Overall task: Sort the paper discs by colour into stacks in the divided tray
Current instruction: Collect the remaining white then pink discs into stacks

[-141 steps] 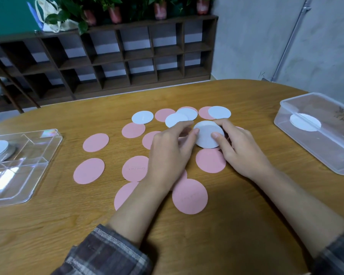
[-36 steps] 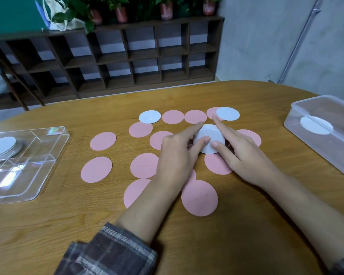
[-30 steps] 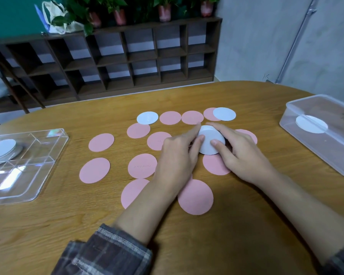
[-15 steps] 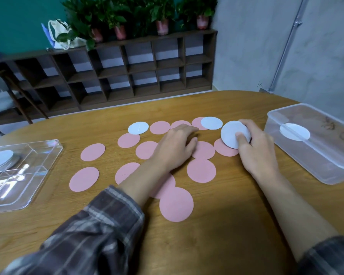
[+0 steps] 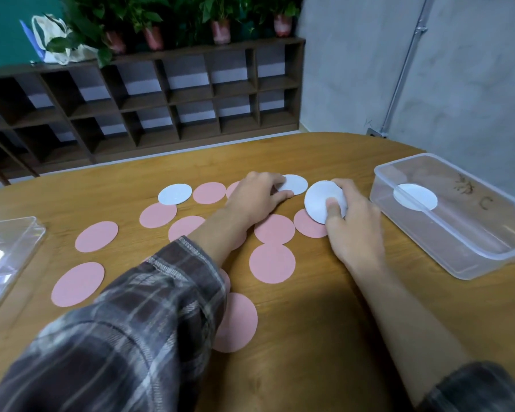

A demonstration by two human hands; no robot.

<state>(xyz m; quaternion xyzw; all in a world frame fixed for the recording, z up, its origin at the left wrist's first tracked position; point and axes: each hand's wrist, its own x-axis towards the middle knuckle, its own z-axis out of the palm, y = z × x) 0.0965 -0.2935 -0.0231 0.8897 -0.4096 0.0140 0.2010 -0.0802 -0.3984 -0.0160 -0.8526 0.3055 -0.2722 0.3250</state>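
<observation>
Gathering one colour first; the divided tray [image 5: 9, 248] sits at far left, well apart from both hands.
The pink discs [image 5: 272, 263] lie flat, apparently left for later. The left hand [image 5: 256, 197] sets bent fingers on a loose white disc [image 5: 296, 183], likely to draw it in; whether it pinches or presses cannot be told. The right hand [image 5: 353, 227] clamps the tilted white stack [image 5: 320, 199], thumb on its face, probably to receive that disc.
</observation>
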